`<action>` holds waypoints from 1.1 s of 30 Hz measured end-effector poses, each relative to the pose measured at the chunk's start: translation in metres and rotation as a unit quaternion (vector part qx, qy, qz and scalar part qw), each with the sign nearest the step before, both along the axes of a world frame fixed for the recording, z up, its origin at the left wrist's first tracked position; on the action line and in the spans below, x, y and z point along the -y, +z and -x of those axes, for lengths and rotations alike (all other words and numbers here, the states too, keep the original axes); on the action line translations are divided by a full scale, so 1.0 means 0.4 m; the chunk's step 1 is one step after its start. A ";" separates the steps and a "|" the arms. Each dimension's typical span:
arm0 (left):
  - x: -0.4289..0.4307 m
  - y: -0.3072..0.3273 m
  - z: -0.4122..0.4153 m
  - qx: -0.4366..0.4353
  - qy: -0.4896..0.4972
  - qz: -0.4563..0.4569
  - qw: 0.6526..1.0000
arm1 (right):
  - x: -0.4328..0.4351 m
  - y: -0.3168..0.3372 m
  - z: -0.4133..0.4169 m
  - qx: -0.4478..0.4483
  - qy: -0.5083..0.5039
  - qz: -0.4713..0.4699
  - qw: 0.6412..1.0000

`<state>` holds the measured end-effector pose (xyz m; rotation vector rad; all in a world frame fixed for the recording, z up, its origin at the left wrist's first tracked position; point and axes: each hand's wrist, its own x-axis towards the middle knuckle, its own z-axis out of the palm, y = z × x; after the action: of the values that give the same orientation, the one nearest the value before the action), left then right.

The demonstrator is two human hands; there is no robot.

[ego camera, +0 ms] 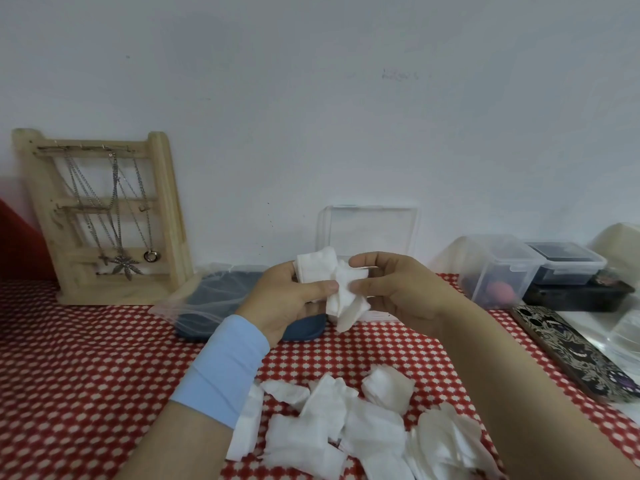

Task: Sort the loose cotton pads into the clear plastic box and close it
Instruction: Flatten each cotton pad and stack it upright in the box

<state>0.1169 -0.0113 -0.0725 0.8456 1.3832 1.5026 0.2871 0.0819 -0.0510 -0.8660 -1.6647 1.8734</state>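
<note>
White cotton pads (363,431) mostly lie loose on the checked cloth (86,358); both hands, left hand (287,296) and right hand (391,289), pinch a bunch (337,285) before the open clear plastic box (369,230).

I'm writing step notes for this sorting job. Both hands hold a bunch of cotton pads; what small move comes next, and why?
Probably carry the held bunch forward and lower it into the clear plastic box. The left hand and right hand both pinch it above the table, the box stands just behind them, and a loose pile waits nearer.
</note>
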 end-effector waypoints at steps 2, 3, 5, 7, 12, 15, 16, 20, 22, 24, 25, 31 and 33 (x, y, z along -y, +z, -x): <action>0.003 0.002 0.002 0.015 -0.009 -0.009 1.000 | -0.003 0.003 -0.007 0.043 0.029 -0.011 0.999; 0.004 0.004 0.004 0.026 -0.013 -0.012 0.999 | -0.006 0.003 -0.010 0.075 0.044 -0.022 0.996; 0.006 0.006 0.009 0.043 -0.018 -0.013 0.999 | -0.010 0.001 -0.013 0.132 0.067 -0.043 0.988; 0.009 0.008 0.015 0.041 -0.012 -0.012 0.999 | -0.015 -0.003 -0.013 0.168 0.075 -0.069 0.981; 0.017 0.007 0.040 -0.075 0.023 0.028 0.997 | -0.026 -0.001 -0.022 0.194 0.057 -0.118 0.972; 0.024 0.004 0.045 -0.159 -0.030 0.109 0.981 | -0.029 0.010 -0.038 0.226 0.040 -0.189 0.955; 0.026 0.005 0.041 -0.159 -0.045 0.127 0.978 | -0.029 0.016 -0.044 0.262 0.035 -0.236 0.935; 0.021 0.013 0.018 -0.181 -0.025 0.138 0.973 | -0.017 0.034 -0.052 0.219 -0.009 -0.274 0.936; 0.013 0.014 0.011 -0.195 0.010 0.115 0.974 | -0.004 0.037 -0.041 0.083 -0.024 -0.217 0.972; 0.010 0.015 0.001 -0.168 0.020 0.092 0.981 | 0.006 0.031 -0.021 -0.004 -0.039 -0.199 0.979; 0.011 0.017 -0.005 -0.144 0.011 0.086 0.986 | 0.010 0.025 -0.010 -0.021 -0.044 -0.207 0.977; 0.024 0.030 -0.032 -0.005 -0.062 0.081 0.995 | 0.020 0.005 0.015 -0.018 -0.066 -0.277 0.958; 0.027 0.031 -0.032 0.012 -0.073 0.086 0.994 | 0.020 0.006 0.014 -0.023 -0.068 -0.300 0.951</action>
<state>0.1296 -0.0222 -0.0600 0.8003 1.3798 1.2598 0.2815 0.0738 -0.0488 -0.6478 -1.9286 1.1713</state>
